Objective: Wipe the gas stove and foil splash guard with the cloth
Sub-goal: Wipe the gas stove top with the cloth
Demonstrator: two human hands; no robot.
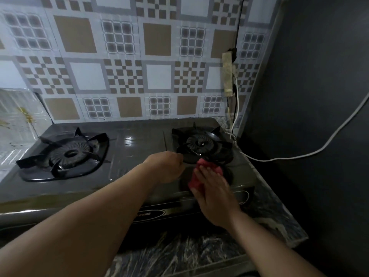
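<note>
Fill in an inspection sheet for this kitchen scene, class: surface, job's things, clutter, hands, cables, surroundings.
Surface: dark gas stove on a marbled counter.
Job's things: red cloth on the stove top in front of the right burner; foil splash guard at left, with yellow stains.
Clutter: nothing seen.
Hands: right hand lies flat on the cloth; left hand grips the right burner's grate edge.
Cables: white cable and black cable near a wall power strip.
Surroundings: patterned tile wall; dark wall at right.
</note>
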